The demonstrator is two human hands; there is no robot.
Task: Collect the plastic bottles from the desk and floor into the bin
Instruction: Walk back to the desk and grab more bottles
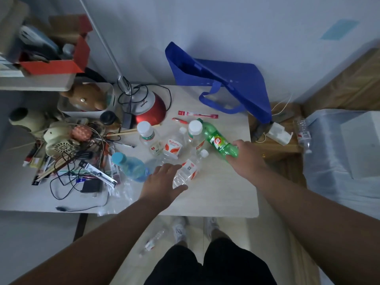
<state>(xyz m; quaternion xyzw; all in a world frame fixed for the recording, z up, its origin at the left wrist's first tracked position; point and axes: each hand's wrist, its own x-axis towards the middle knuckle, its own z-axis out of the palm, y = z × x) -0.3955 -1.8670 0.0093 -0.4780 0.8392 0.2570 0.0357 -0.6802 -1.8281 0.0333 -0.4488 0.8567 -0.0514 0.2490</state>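
Note:
Several plastic bottles lie and stand on the white desk (216,198). My right hand (245,157) is shut on the base of a green soda bottle (216,138), which tilts up to the left. My left hand (162,182) hovers with fingers spread over a clear bottle with a red label (188,168) lying on its side, touching or nearly touching it. A blue-tinted bottle (131,166) lies left of that hand. Clear white-capped bottles (147,134) (195,132) stand behind. One bottle (153,241) lies on the floor under the desk, another (303,134) at the right.
A blue fabric bag (226,79) stands open at the desk's back edge. A red-based lamp (150,108), cables, pens and clutter (72,161) fill the left side. A wooden stand (275,145) and a plastic-covered box (339,157) sit right. My feet (195,227) are below.

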